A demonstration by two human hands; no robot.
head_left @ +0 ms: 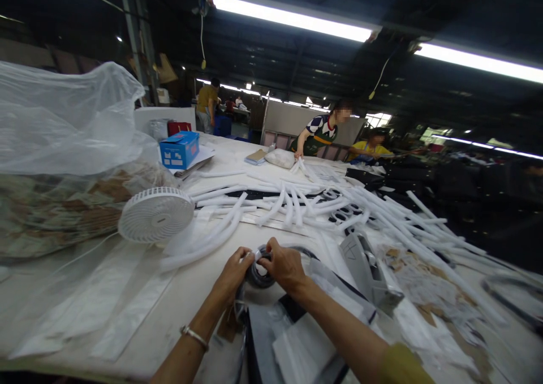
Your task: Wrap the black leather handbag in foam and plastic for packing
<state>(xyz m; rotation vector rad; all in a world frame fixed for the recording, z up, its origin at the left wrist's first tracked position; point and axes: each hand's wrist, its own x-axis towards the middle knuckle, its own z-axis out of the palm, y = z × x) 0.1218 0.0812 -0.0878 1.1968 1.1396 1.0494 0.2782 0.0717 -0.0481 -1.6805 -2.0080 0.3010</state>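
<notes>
Both of my hands are at a small coil of dark strip [260, 279], rolled into a ring, low in the middle of the head view. My left hand [233, 271] pinches its left upper edge, where a small whitish piece shows at the fingertips. From the other side my right hand [285, 266] grips the coil, its thumb reaching into the ring's opening. Clear plastic bags [292, 339] with dark and pale contents lie under my forearms. Just right of my right hand stands a grey tape dispenser-like device [367, 268].
Long white foam tubes [292, 203] spread across the table [139, 316]. On the left are a white fan [156, 214], a large plastic sack [63, 203] and a blue box [180, 149]. Dark coils [345, 211] lie among the tubes. A co-worker [320, 132] leans over the far side.
</notes>
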